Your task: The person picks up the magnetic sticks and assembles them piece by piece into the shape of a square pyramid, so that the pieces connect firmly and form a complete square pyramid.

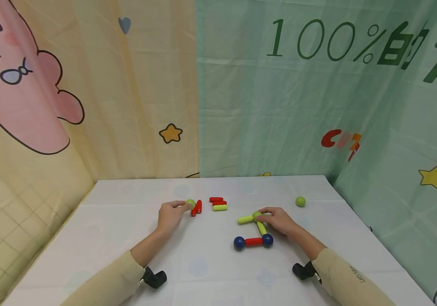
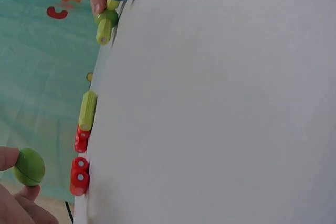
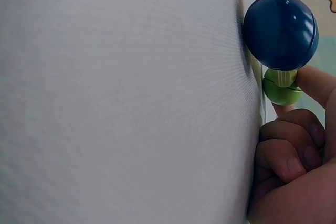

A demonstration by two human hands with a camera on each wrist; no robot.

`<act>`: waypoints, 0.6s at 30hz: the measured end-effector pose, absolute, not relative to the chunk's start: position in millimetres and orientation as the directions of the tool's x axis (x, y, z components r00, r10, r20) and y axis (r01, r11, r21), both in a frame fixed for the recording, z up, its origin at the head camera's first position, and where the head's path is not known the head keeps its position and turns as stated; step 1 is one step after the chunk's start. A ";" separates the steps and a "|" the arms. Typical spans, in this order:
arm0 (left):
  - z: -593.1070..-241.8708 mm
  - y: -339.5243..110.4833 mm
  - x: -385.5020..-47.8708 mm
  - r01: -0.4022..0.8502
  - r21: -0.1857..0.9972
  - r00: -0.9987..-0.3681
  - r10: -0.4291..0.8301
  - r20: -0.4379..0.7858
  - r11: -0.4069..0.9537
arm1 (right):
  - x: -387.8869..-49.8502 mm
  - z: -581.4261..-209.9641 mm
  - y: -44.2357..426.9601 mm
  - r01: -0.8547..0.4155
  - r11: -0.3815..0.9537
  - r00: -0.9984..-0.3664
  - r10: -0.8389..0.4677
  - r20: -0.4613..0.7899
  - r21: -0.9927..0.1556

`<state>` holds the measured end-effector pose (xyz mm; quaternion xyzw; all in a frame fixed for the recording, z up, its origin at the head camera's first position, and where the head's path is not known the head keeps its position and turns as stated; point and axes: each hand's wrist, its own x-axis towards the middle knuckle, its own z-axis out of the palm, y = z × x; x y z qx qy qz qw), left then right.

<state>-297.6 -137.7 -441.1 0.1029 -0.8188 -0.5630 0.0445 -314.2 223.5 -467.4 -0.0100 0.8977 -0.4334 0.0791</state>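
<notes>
My left hand (image 1: 171, 216) pinches a green ball (image 2: 30, 167) between thumb and fingers, beside two red rods (image 1: 199, 206) lying on the table. With thumb and finger my right hand (image 1: 278, 219) pinches another green ball (image 1: 257, 216), which is part of a joined chain. A yellow-green rod (image 1: 245, 219) sticks out to the left of that ball. A second yellow-green rod (image 1: 261, 228) runs from it to a blue ball (image 1: 267, 240). From there a red rod (image 1: 254, 242) leads left to another blue ball (image 1: 239, 243). The right hand's other fingers are curled in the right wrist view.
Two more red rods (image 1: 216, 199) and a yellow-green rod (image 1: 220, 208) lie together near the table's back middle. A loose green ball (image 1: 300, 201) sits at the back right. The white table (image 1: 199, 272) ends at printed curtains (image 1: 260, 106).
</notes>
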 end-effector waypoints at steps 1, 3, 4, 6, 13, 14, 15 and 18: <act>-442.1 -133.4 -296.6 -0.116 0.932 -0.976 -0.212 -0.043 0.344 | -313.9 -467.0 223.7 0.050 0.624 -0.987 -0.087 -0.133 -0.780; -443.8 -125.0 -293.9 -0.105 0.933 -0.980 -0.194 -0.039 0.345 | -313.5 -466.5 223.8 0.053 0.622 -0.987 -0.085 -0.135 -0.781; -444.7 -121.4 -292.8 -0.101 0.933 -0.982 -0.186 -0.037 0.346 | -313.6 -466.7 223.4 0.055 0.620 -0.987 -0.085 -0.136 -0.783; -446.4 -114.6 -290.4 -0.094 0.932 -0.985 -0.168 -0.036 0.351 | -313.9 -467.4 222.8 0.055 0.621 -0.987 -0.084 -0.136 -0.782; -453.7 -93.8 -284.2 -0.088 0.931 -0.994 -0.093 -0.058 0.355 | -314.1 -467.8 222.9 0.063 0.629 -0.987 -0.075 -0.142 -0.775; -454.6 -91.0 -283.2 -0.086 0.929 -0.995 -0.083 -0.060 0.360 | -314.2 -467.8 223.1 0.064 0.631 -0.987 -0.075 -0.143 -0.773; -455.5 -88.2 -282.5 -0.089 0.926 -0.995 -0.075 -0.066 0.367 | -314.4 -467.8 223.1 0.063 0.633 -0.987 -0.076 -0.142 -0.772; -456.7 -78.7 -280.8 -0.081 0.912 -0.997 -0.039 -0.072 0.403 | -314.1 -467.8 225.0 0.065 0.631 -0.986 -0.078 -0.146 -0.773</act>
